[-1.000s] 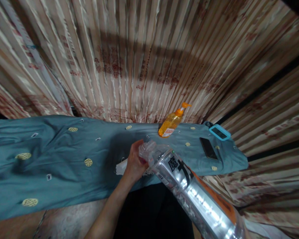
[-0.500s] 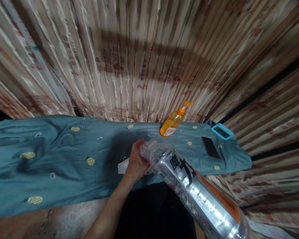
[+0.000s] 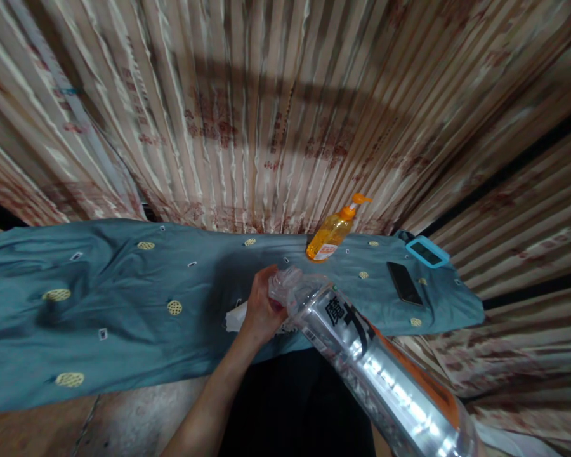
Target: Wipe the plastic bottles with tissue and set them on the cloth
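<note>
The left hand [image 3: 261,311] is gripping the neck of a big clear bottle [image 3: 361,355], fingers wrapped around its cap end; the right hand is out of view. The bottle is slanting down and right of the hand, toward the camera. If the grip is twisting a cap off at this tilt, liquid may spill. Beneath the hand a white cloth [image 3: 235,317] is lying on the bench's blue sheet [image 3: 99,304]. Right of the hand are standing an orange pump bottle [image 3: 330,235] and lying a phone [image 3: 404,283]. Striped curtains [image 3: 247,114] are hanging behind.

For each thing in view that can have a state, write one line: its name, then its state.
Left hand: closed on the bottle's neck.
Clear bottle: tilted, held off the cloth.
Pump bottle: standing, partly full.
Phone: flat, screen dark.
Blue-cased device: lying flat.
White tissue: crumpled.
</note>
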Demonstrator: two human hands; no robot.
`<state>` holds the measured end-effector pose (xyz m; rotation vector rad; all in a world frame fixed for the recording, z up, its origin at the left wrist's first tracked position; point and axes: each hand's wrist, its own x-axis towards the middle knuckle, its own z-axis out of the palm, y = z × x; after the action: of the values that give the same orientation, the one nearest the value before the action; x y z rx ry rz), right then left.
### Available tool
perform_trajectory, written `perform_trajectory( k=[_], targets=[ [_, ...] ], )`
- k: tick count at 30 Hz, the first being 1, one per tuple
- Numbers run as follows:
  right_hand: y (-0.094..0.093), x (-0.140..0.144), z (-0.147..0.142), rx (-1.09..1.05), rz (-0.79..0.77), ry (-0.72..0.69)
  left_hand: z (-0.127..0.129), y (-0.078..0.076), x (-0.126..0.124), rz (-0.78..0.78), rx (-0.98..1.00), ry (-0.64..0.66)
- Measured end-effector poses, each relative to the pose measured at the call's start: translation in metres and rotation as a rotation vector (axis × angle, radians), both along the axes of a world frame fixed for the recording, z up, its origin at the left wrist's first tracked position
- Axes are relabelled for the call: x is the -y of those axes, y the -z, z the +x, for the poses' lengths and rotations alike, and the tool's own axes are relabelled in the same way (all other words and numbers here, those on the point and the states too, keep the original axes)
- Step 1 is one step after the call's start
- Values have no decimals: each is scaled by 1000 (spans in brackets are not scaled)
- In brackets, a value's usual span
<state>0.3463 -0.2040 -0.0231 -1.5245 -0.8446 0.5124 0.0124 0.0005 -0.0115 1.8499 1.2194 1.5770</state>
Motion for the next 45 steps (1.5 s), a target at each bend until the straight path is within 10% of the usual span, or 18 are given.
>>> perform_trajectory(
  k=[45],
  targets=[
    [-34,4,-22,78,65,7,0,-2,1,-56,10,-1]
  ],
)
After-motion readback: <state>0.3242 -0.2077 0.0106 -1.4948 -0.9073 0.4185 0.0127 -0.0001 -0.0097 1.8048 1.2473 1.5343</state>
